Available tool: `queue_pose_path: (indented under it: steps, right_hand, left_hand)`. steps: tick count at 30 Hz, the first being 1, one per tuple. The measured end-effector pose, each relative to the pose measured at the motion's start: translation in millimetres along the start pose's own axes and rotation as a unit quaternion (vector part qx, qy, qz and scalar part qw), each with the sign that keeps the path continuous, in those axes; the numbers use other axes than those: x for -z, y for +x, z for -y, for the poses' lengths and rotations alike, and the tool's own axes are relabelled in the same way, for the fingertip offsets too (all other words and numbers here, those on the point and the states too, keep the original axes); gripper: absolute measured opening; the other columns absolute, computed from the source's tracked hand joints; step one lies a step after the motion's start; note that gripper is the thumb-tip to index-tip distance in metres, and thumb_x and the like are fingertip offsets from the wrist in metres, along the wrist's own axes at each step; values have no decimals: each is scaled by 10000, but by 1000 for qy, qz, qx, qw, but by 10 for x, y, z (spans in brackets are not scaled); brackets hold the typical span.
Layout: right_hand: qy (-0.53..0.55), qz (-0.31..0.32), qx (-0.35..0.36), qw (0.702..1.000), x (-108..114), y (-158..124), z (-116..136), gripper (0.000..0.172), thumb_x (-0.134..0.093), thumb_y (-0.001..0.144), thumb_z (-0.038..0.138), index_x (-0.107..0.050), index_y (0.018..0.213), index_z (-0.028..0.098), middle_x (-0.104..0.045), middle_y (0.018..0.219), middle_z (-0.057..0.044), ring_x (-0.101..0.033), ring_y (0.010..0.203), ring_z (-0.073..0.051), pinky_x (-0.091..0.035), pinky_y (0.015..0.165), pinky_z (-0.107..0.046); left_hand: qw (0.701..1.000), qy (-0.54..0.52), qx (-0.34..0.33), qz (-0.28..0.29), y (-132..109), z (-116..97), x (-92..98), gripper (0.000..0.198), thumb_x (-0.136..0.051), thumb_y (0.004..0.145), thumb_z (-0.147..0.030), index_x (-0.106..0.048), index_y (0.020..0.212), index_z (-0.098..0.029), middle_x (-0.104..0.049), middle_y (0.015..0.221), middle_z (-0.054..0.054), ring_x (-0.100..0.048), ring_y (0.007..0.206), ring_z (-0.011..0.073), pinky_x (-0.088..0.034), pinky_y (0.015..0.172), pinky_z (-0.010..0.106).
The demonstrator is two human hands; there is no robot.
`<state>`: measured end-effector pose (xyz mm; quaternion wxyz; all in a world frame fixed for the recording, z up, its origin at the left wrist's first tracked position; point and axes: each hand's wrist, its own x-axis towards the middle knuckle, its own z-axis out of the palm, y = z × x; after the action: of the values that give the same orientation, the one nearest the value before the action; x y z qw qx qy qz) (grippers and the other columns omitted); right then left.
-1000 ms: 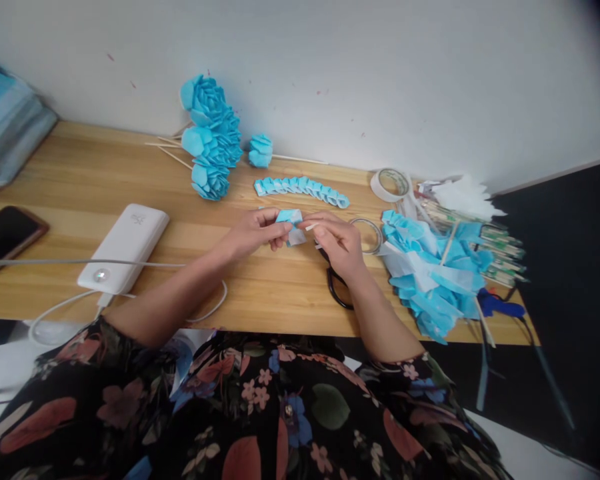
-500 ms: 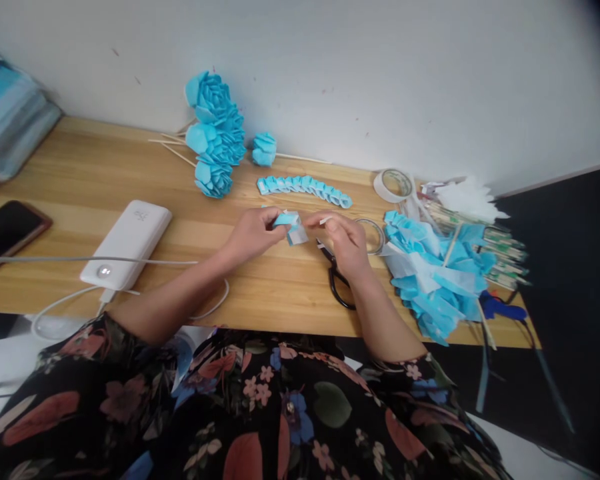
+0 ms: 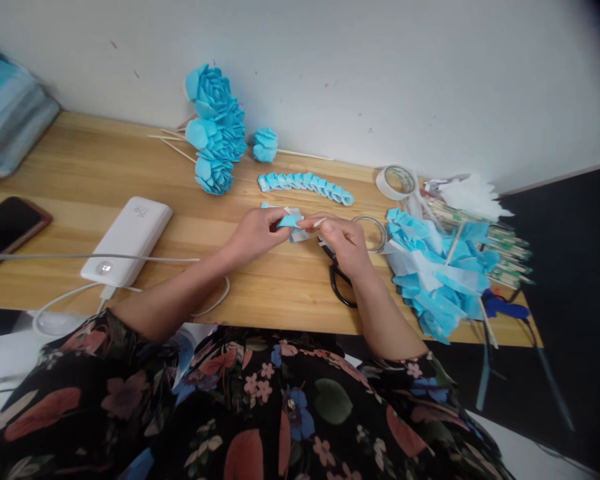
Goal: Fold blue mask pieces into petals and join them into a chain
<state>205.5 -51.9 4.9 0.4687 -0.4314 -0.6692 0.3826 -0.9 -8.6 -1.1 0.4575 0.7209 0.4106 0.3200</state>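
Between thumb and fingers, my left hand [image 3: 259, 232] pinches a folded blue-and-white paper piece [image 3: 296, 225]. My right hand [image 3: 344, 239] meets it from the right, its fingertips touching the paper's edge. A small white strip [image 3: 320, 223], perhaps tape, sticks up between my right thumb and index finger. Black-handled scissors [image 3: 341, 287] lie under my right hand, partly hidden. Just behind my hands, a curved row of folded blue paper pieces [image 3: 305, 183] rests on the table.
Several blue paper roses [image 3: 215, 133] on sticks lie at the back, beside a single smaller bloom [image 3: 265, 145]. Tape rolls [image 3: 395, 183] and a heap of blue paper petals [image 3: 430, 280] are on the right. A white power bank [image 3: 130, 240] and a phone [image 3: 10, 230] sit left.
My right hand has moved slightly left, and its fingertips now touch the folded paper. The paper has turned a little in my left hand.
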Motion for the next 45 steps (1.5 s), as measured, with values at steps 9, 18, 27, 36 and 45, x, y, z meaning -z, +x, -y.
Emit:
queue_pose_path:
  steps: [9, 18, 27, 36, 45]
  right_hand:
    - [-16, -25, 34, 999, 28, -3, -29, 363, -588, 1003, 554, -834, 917, 301, -833, 1024, -22, -770, 1000, -219, -615, 928, -395]
    - [-27, -20, 42, 999, 38, 0, -11, 389, -573, 1012, 552, -826, 934, 267, -826, 1033, -35, -760, 1014, -218, -596, 973, -429]
    - [-31, -14, 30, 999, 31, -2, -38, 382, -577, 1002, 571, -830, 910, 299, -819, 1063, -35, -749, 1043, -228, -591, 999, -446]
    - [-30, -51, 11, 998, 37, -6, -26, 354, -592, 996, 573, -748, 941, 260, -786, 928, -12, -719, 882, -180, -587, 851, -354]
    - [-45, -83, 40, 995, 43, 20, -24, 371, -587, 982, 619, -735, 994, 279, -752, 962, -20, -696, 932, -196, -581, 899, -379]
  left_hand:
    - [978, -164, 109, 69, 26, -91, 33, 98, -622, 794, -130, -578, 713, -166, -572, 582, -42, -525, 518, 66, -446, 513, 177]
    - [969, -198, 114, 96, 24, -82, 56, 114, -658, 842, -152, -602, 744, -156, -616, 606, -30, -558, 519, 57, -472, 518, 165]
    - [968, -214, 91, 97, 25, -50, 37, 142, -706, 839, -224, -602, 765, -162, -614, 616, -28, -563, 537, 67, -480, 531, 182]
    - [968, -210, 118, 70, 27, -78, 44, 123, -665, 843, -155, -589, 747, -160, -614, 579, -37, -544, 496, 57, -457, 508, 167]
    - [969, -213, 109, 65, 10, -48, 49, 179, -709, 849, -226, -589, 731, -166, -615, 593, -29, -551, 518, 63, -454, 510, 169]
